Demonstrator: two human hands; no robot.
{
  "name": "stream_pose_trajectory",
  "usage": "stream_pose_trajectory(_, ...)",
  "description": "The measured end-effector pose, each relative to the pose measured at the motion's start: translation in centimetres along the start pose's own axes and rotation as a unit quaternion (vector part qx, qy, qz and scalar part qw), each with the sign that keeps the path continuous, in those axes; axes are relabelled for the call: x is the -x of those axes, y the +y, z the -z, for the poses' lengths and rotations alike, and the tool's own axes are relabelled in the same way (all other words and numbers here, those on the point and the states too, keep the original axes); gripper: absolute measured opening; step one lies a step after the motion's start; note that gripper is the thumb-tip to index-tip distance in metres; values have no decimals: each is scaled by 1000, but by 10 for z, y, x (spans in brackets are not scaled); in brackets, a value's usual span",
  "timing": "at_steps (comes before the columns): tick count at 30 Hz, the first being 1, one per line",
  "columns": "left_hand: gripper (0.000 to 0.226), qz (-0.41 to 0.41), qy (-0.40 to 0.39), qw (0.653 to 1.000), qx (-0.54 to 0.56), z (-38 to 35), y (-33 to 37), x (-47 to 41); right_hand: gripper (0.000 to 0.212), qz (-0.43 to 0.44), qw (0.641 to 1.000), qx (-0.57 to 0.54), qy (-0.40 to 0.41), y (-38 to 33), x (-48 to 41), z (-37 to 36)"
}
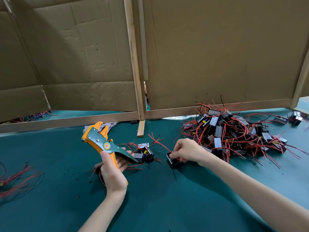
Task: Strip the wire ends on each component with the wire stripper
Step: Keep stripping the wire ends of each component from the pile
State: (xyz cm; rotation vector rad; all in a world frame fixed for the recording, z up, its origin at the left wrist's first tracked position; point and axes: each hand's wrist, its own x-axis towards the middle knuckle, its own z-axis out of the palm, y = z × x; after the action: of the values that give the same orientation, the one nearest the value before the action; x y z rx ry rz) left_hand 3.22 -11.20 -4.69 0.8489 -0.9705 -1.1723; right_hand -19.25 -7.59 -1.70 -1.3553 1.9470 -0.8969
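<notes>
On a teal-covered worktop (167, 203) fenced by a cardboard screen (217, 47), a person readies a small black component (172, 161) for stripping. It is pinched in the curled fingers of the right hand (187, 150) and sits on the cloth between the tool and a heap of components (234, 131), tangled in red and black leads at the right. A red wire (160, 143) runs up and away from the pinched part, its end free. The left hand (112, 173) grips the orange-and-grey wire stripper (102, 141) by its handles, thumb laid along the near handle and fingers wrapped under the far one. The tool's head tilts up and away toward the screen, with nothing visibly between its jaws. The step in hand looks to be the pick-up of a fresh piece rather than the cut itself, since tool and wire are apart. The next move would likely call for lifting the component, feeding one lead's end into the stripper's head and squeezing the handles, the right hand steadying the body so the lead does not slip out. Both forearms reach in from the near edge, the left rising steeply with the wrist bent back, the right stretched low across the cloth from the lower right corner. A second component (146, 152) lies just behind the stripper's handles, loose wires (15, 178) sprawl at the far left edge, and dark flecks (78, 196), probably shed insulation, dot the cloth near the hands.
</notes>
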Motion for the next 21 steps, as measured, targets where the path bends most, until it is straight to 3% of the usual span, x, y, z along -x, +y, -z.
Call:
stream_pose_trajectory(3, 77, 0, -62, 998, 7, -3, 0, 6, 22, 2, 998, -61, 4, 9, 9, -1)
stream_pose_trajectory(5, 77, 12, -104, 994, 12, -5, 1, 9, 15, 45, 996, -54, 51, 11, 14, 3)
stream_pose_trajectory(7, 79, 22, -139, 990, 12, -6, 0, 13, 23, 105, 991, -47, 69, 13, 19, 10)
stream_pose_trajectory(13, 86, 44, -202, 978, -3, -6, 2, 22, 52, 174, 981, -39, -79, 22, 30, 19)
stream_pose_trajectory(15, 85, 42, -212, 976, -10, -6, 3, 24, 39, 189, 975, -13, -112, 24, 29, 17)
stream_pose_trajectory(18, 86, 43, -216, 975, -19, -6, 5, 25, 18, 211, 974, -14, -78, 27, 27, 13)
stream_pose_trajectory(21, 85, 47, -216, 975, -25, -5, 5, 26, 15, 200, 976, -64, -61, 26, 27, 9)
